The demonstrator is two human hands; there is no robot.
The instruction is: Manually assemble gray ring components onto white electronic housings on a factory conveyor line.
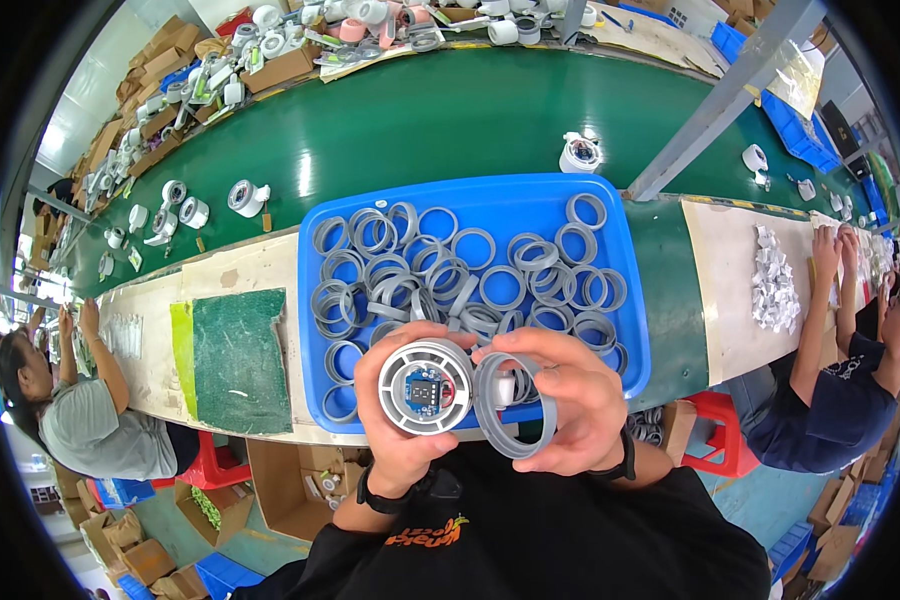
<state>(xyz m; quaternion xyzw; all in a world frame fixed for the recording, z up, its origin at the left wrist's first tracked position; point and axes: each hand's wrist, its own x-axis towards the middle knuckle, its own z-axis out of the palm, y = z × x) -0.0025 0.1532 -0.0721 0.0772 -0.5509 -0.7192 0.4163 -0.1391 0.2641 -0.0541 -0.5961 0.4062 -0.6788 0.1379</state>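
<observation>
Presently, left grip cups white housing; right grip clasps gray ring.

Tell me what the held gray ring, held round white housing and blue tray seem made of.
Held gray ring: probably plastic, satin; even color, thin smooth wall. Held round white housing: likely molded plastic, low sheen; slotted rim. Blue tray: probably plastic, semi-gloss; uniform color, rounded corners.

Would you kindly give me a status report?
Left hand holding white casing, circuit board showing. Right hand holding gray ring beside it. Blue tray of rings behind both.
</observation>
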